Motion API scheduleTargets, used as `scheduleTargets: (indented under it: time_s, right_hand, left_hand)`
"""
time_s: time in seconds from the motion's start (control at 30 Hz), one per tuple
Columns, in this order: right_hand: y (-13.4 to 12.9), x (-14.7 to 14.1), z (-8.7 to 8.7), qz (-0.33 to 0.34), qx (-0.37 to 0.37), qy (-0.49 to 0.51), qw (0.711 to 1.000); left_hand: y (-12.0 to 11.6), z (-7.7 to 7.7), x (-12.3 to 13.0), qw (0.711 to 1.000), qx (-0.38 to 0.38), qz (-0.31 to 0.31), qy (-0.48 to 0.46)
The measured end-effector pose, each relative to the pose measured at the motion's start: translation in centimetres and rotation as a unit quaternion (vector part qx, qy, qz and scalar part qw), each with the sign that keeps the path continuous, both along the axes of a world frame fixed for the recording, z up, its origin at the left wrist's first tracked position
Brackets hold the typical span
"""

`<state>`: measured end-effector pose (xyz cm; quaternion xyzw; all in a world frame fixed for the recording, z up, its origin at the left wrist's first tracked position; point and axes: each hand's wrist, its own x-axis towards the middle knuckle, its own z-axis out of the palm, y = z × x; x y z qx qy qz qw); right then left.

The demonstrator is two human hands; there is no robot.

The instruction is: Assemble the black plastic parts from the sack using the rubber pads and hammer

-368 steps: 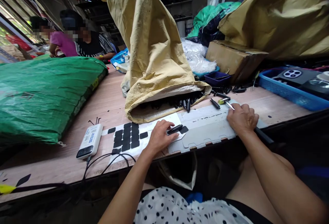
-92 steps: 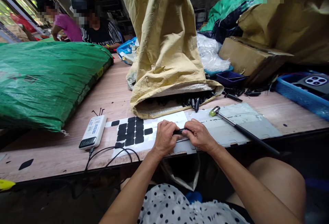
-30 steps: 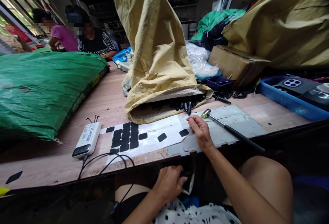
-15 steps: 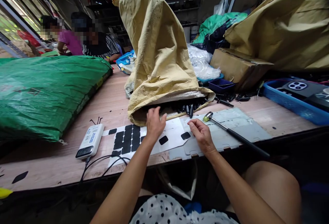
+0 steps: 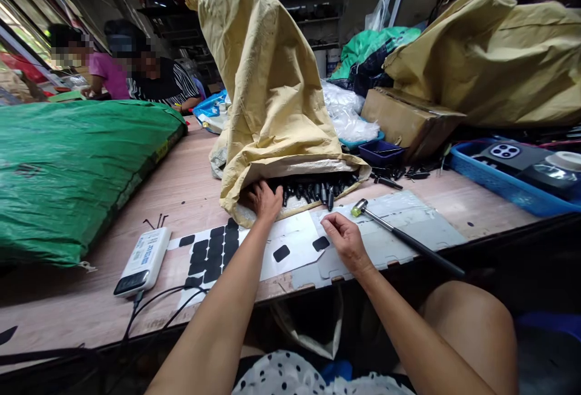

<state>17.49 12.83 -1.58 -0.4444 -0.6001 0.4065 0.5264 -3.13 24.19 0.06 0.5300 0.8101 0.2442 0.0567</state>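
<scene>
My left hand [image 5: 267, 201] reaches into the mouth of a tan sack [image 5: 276, 98], fingers somewhat spread. Beside it, inside the sack's opening, lie several small black cylindrical parts [image 5: 324, 193]. My right hand [image 5: 344, 236] is held over the grey-white board [image 5: 385, 225] with thumb and forefinger pinched; whatever is between them, if anything, cannot be made out. Under and between my hands is a white sheet [image 5: 297, 231] with black rounded-square stickers [image 5: 281, 254]. To the right of my right hand, a small hammer [image 5: 399, 235] with a yellow-green face lies across the board.
A white power bank [image 5: 143, 262] with a black cable stands left of the sheet. Further left bulges a green sack [image 5: 82, 177]. On the right are a cardboard box [image 5: 408, 117] and a blue tray [image 5: 512, 183]. Two people [image 5: 154, 74] sit at the far left.
My left hand has moved forward into the sack's mouth, among the black parts. The right hand stays pinched over the board. The view has shifted slightly.
</scene>
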Motion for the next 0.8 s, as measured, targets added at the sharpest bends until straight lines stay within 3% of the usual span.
scheduleTargets:
  time_s: [0.33, 0.57, 0.7, 0.8]
  right_hand:
    - [0.0, -0.1, -0.2, 0.008, 0.003, -0.011, 1.000]
    - [0.0, -0.1, -0.1, -0.014, 0.004, 0.010, 1.000]
    - [-0.1, -0.5, -0.3, -0.028, 0.009, 0.003, 1.000]
    - [0.0, 0.4, 0.1, -0.103, 0.048, -0.051, 0.992]
  left_hand:
    - [-6.2, -0.4, 3.6, 0.993, 0.006, -0.105, 0.055]
    - [-6.7, -0.1, 0.2, 0.978, 0.060, -0.200, -0.028]
    - [-7.3, 0.4, -1.0, 0.981, 0.079, -0.175, -0.018]
    - [-8.4, 0.9, -1.1, 0.987, 0.038, -0.155, 0.033]
